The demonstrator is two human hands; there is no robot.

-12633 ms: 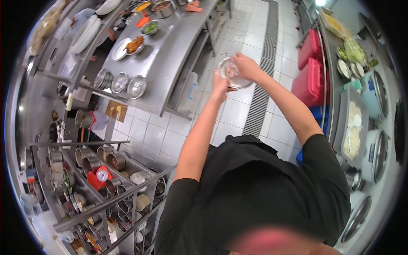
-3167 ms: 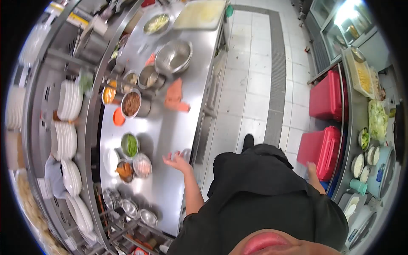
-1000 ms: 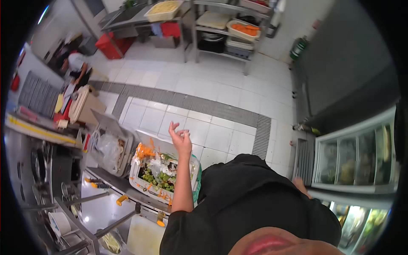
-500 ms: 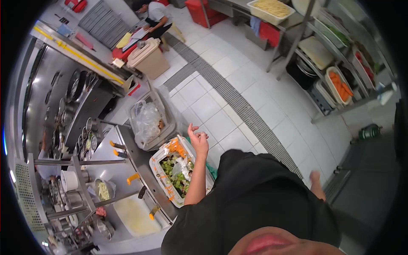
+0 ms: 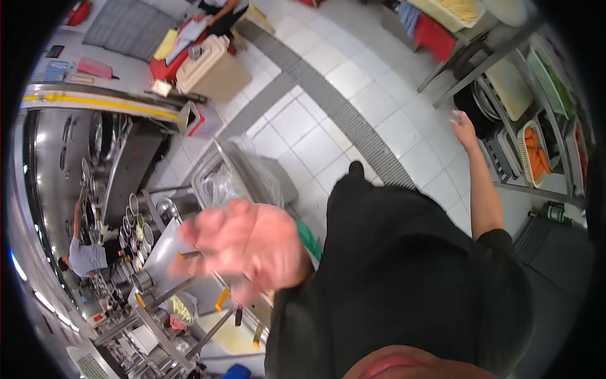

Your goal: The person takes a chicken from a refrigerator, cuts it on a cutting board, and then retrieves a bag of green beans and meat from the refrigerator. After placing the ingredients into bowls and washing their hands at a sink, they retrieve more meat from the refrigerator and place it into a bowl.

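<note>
My left hand (image 5: 252, 246) is raised close to the camera, palm showing and fingers spread. Motion blurs the fingers, and nothing is visible in the palm. It covers the bin of food scraps, leaving a bit of green plastic (image 5: 308, 240) showing beside the wrist. Out to the right, my right hand (image 5: 464, 128) hangs over the floor with loosely bent fingers and no object visible in it. It is nearest the metal shelf rack (image 5: 483, 76), though contact does not show.
A grey bin with clear plastic bags (image 5: 224, 183) stands beyond my left hand. The steel counter holds a cutting board (image 5: 230, 335) and a bowl of pale strips (image 5: 181, 308). Carrots (image 5: 535, 155) fill a basket on the rack. A floor drain grate (image 5: 341, 95) crosses the tiles. Two people are farther off.
My left hand has risen toward the camera and now hides the scrap bin. My right arm has swung outward and forward toward the rack. The view has shifted and turned.
</note>
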